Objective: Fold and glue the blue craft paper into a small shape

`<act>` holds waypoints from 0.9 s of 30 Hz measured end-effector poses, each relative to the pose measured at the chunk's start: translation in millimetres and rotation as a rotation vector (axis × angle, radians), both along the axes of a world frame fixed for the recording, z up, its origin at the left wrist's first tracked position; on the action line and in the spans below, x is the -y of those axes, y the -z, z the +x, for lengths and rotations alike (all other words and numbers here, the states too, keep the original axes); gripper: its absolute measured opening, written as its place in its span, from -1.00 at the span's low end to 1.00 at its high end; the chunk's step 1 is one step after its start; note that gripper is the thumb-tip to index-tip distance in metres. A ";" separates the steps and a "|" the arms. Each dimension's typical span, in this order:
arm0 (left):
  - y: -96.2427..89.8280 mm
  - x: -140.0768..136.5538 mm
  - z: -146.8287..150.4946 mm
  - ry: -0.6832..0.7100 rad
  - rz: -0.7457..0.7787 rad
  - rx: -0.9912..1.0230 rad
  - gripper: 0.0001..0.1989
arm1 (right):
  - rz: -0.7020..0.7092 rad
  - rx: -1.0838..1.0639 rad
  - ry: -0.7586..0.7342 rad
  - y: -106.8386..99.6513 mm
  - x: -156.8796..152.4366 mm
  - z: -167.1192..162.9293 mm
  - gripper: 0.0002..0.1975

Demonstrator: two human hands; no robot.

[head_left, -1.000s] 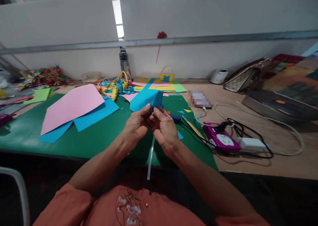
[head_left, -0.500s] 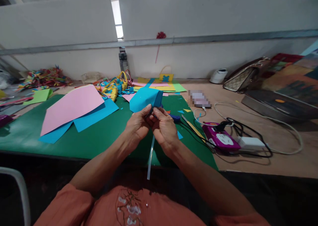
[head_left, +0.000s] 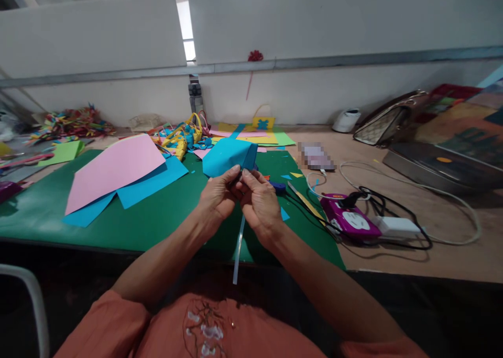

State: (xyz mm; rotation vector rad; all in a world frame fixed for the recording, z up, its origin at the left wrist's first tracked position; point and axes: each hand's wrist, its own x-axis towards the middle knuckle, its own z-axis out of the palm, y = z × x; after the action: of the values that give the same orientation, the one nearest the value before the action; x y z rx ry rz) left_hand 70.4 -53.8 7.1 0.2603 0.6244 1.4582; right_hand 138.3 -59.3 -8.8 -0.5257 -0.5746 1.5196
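Note:
Close together over the green mat, my left hand and my right hand both pinch the near edge of a folded blue paper piece. My thumbs lie side by side on top, with the fingers curled underneath. What sits under the fingertips is hidden. A clear, pale glue stick runs from beneath my hands past the mat's front edge. Just right of my right hand lies a dark blue tool part, mostly hidden, with a black cord.
Pink and blue sheets lie on the left. Scissors, a purple power strip, cables and a phone are at right. Behind sit yellow-blue paper baskets, a bottle and a strip pile.
The blue paper's left side has shifted slightly left and tilted a little. Both hands keep the same pinch in nearly the same place.

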 end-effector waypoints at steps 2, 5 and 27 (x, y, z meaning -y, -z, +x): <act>0.5 0.1 0.3 -0.001 0.002 0.002 -0.79 | 0.002 0.001 0.000 0.0 -0.1 -0.4 -0.88; 0.4 1.0 1.2 0.000 0.001 0.008 -0.78 | 0.003 -0.004 0.007 -1.0 0.0 -0.9 -0.87; -3.1 3.7 4.6 0.003 -0.040 0.012 -0.76 | -0.024 -0.013 0.028 -2.7 1.2 -1.4 -0.87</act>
State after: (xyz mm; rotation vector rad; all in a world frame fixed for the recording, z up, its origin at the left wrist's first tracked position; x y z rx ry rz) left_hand 75.0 -57.5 10.2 0.2214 0.6426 1.4417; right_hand 136.9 -60.5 -6.1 -0.5399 -0.5381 1.5035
